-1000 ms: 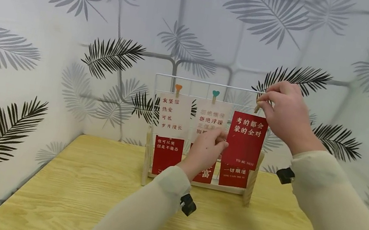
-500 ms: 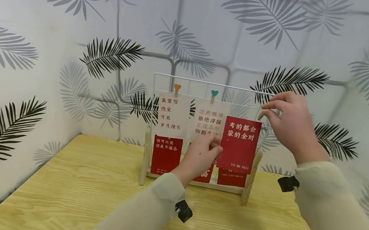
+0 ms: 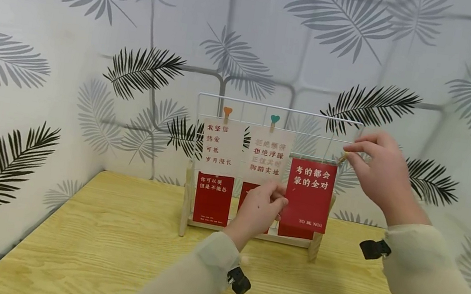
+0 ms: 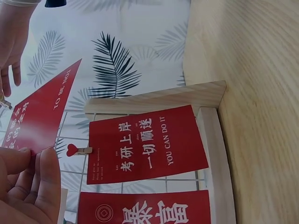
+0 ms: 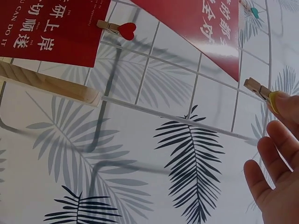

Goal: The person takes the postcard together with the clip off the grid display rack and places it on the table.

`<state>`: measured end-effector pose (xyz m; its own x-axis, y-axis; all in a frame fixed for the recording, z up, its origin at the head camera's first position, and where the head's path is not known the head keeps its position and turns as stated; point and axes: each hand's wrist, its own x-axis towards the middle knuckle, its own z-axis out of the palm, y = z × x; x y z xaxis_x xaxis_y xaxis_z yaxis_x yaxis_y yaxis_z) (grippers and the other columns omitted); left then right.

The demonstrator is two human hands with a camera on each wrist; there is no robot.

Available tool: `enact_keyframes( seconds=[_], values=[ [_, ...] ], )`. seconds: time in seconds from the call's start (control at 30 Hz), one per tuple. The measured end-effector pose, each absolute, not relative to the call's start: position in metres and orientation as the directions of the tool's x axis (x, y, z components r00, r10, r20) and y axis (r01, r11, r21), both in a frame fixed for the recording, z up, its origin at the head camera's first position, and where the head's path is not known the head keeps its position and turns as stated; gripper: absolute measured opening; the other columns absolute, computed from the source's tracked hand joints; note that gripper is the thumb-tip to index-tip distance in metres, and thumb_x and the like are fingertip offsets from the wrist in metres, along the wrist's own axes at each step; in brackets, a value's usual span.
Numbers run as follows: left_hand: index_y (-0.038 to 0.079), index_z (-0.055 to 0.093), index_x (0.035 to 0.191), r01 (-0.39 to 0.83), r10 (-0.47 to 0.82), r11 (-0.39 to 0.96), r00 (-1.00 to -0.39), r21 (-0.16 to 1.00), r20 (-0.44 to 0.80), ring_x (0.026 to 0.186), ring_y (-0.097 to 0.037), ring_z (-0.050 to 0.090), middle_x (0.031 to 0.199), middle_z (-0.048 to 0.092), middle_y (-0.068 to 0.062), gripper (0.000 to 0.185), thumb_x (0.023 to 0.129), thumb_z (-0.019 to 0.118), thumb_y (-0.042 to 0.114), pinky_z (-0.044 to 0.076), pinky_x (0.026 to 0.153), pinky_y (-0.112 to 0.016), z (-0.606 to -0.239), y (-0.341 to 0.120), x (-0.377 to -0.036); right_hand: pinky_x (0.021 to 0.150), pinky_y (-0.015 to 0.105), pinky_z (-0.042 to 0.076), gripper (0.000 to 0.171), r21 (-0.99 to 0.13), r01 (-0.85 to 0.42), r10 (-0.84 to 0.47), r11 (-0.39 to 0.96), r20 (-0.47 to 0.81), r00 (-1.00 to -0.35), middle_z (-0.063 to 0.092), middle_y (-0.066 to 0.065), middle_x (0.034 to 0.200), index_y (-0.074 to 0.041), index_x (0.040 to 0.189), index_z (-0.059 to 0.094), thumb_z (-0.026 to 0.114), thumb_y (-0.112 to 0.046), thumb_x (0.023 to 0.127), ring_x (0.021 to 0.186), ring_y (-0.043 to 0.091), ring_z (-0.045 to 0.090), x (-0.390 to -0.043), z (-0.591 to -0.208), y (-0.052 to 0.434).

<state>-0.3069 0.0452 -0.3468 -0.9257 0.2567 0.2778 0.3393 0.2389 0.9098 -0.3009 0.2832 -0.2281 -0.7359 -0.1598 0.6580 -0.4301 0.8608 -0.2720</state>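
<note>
Left hand (image 3: 259,209) pinches the lower left edge of the loose red card (image 3: 309,194) between thumb and fingers; card hangs free in front of the wire grid stand (image 3: 202,112), over its right-hand column, tilted a little off square. Right hand (image 3: 380,173) holds a small wooden clip (image 3: 343,157) between thumb and forefinger, just beyond the card's upper right corner, other fingers relaxed; in the right wrist view the clip (image 5: 256,87) sits at the fingertip, its jaws pointing toward the grid. Risks, as a judgement: the card is held at one edge only, so it may swing or slip from the pinch (a thin glossy card, little to grip). The clip is tiny and held at its tail; a poor squeeze could let it spring out and drop behind the stand or onto the bench (image 3: 112,250). The card also overlaps the lower red card (image 4: 148,142), pegged by a heart clip (image 4: 78,150), directly below it on the stand; brushing that peg could knock it loose. Pushing hard on the grid could tip or slide the light stand.
</note>
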Motion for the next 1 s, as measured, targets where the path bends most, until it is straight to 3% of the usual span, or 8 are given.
enact_keyframes(
  seconds=[0.37, 0.77, 1.0],
  values=[
    [0.013, 0.066, 0.119, 0.298, 0.234, 0.173, -0.938, 0.939, 0.255, 0.069, -0.015, 0.066, 0.091, 0.064, 0.005, 0.019, 0.101, 0.064, 0.015, 0.057, 0.064, -0.030, -0.378, 0.050, -0.304, 0.095, 0.063, 0.034, 0.026, -0.360, -0.404, -0.082, 0.841, 0.654, -0.752, 0.054, 0.017, 0.123, -0.004, 0.114, 0.075, 0.062, -0.024, 0.102, 0.119, 0.042, 0.044, -0.290, -0.259, 0.301],
    [0.013, 0.068, 0.111, 0.222, 0.195, 0.084, -0.960, 0.971, 0.203, 0.067, -0.017, 0.063, 0.088, 0.062, -0.001, 0.012, 0.099, 0.066, 0.012, 0.059, 0.065, -0.033, -0.411, 0.053, -0.297, 0.091, 0.064, 0.039, 0.032, -0.450, -0.364, -0.002, 0.816, 0.626, -0.780, 0.053, 0.018, 0.127, -0.004, 0.119, 0.073, 0.057, -0.029, 0.105, 0.118, 0.041, 0.047, -0.280, -0.306, 0.315],
    [0.012, 0.067, 0.118, 0.168, 0.220, 0.089, -0.965, 0.982, 0.145, 0.067, -0.018, 0.062, 0.087, 0.062, -0.001, 0.018, 0.100, 0.065, 0.012, 0.058, 0.065, -0.036, -0.424, 0.051, -0.292, 0.091, 0.062, 0.041, 0.032, -0.507, -0.343, 0.040, 0.791, 0.603, -0.797, 0.054, 0.018, 0.124, -0.001, 0.117, 0.073, 0.058, -0.026, 0.105, 0.118, 0.040, 0.048, -0.274, -0.333, 0.322]
  ],
)
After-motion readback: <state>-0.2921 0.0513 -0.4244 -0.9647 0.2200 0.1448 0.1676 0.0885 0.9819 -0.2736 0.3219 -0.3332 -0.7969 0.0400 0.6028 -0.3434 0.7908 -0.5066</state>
